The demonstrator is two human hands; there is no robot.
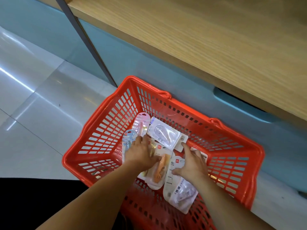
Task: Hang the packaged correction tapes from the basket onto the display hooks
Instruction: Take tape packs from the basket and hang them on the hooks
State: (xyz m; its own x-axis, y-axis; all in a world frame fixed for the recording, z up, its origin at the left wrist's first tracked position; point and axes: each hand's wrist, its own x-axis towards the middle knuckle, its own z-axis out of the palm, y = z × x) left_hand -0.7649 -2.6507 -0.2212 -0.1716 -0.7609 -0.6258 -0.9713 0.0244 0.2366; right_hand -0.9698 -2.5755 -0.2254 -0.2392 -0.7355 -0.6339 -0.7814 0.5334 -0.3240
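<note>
Nearest to us, dark clothing [25,205] filled the lower left corner, and our two bare forearms reached down into a red plastic basket [93,128] that stood on the pale tiled floor [33,97]; a white blister-packed correction tape [181,195] lay at the near right of the basket floor, beside our right forearm. Our right hand [192,163] rested on the packs with its fingers straight and spread, gripping nothing, the forefinger touching the barcode corner of a farther white correction tape pack [166,133]; our left hand [142,151] lay likewise flat and splayed on the pile, holding nothing that we could see. Between the two hands lay an orange correction tape pack [159,171]; beyond the left fingers were a pale blue pack [128,138] and a pink pack [141,123], overlapping. Past the basket's far rim rose a light blue base panel [116,55], a grey metal post [86,39], and above them a wooden shelf [216,39].
</note>
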